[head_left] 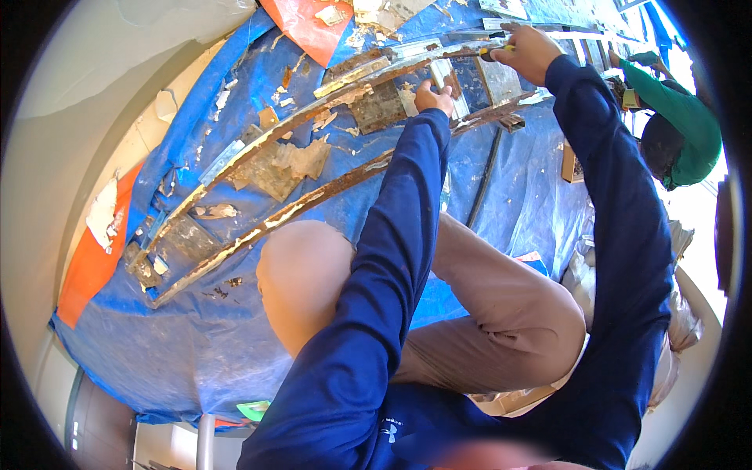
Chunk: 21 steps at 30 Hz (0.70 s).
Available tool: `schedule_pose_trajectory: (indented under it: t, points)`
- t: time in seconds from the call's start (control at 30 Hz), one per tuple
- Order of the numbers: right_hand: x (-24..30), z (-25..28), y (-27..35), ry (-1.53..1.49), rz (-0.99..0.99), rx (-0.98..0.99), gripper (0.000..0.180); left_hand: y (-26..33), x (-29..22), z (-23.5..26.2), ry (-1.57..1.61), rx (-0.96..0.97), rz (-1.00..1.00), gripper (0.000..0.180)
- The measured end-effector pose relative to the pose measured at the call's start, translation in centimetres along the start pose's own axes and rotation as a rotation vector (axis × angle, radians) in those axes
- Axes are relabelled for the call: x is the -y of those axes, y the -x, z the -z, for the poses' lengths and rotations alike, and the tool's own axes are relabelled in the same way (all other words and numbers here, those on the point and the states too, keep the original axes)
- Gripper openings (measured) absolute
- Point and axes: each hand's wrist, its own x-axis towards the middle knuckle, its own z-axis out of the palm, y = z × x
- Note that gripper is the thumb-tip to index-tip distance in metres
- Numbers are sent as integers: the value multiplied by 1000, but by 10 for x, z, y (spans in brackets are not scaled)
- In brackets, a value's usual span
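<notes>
A long frame with two worn rails lies on a blue tarp; its near rail [313, 192] and far rail [298, 117] show peeling, rust-brown and cream surfaces. Flat cross slats [498, 81] join the rails. My right hand [536, 55] is closed on a small yellow-and-black hand tool [497, 54] at the far rail; the tool's tip cannot be made out. Between the rails, my left hand [433, 99] rests beside a pale slat [450, 80], thumb and forefinger apart. Its other fingers are partly hidden.
Flakes and torn sheet pieces [301, 159] litter the blue tarp [204, 337]. Orange sheeting [102, 251] edges the left side. Another person in a green sleeve [681, 117] works at the far right, near a small cardboard box [573, 163]. Plastic bags [580, 274] lie beside my right arm.
</notes>
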Motion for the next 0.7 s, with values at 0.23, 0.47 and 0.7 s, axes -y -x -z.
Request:
schedule_pose_trajectory:
  t: [0.23,0.47,0.7]
  points:
    - [7,1,31,232,306,-184,24,14,-13,3,-123,-126,-14,35]
    - [8,-10,34,306,422,-283,24,73,-83,-20,1233,572,308,61]
    - [8,-7,48,121,99,-304,39,67,-110,-25,1475,726,330,39]
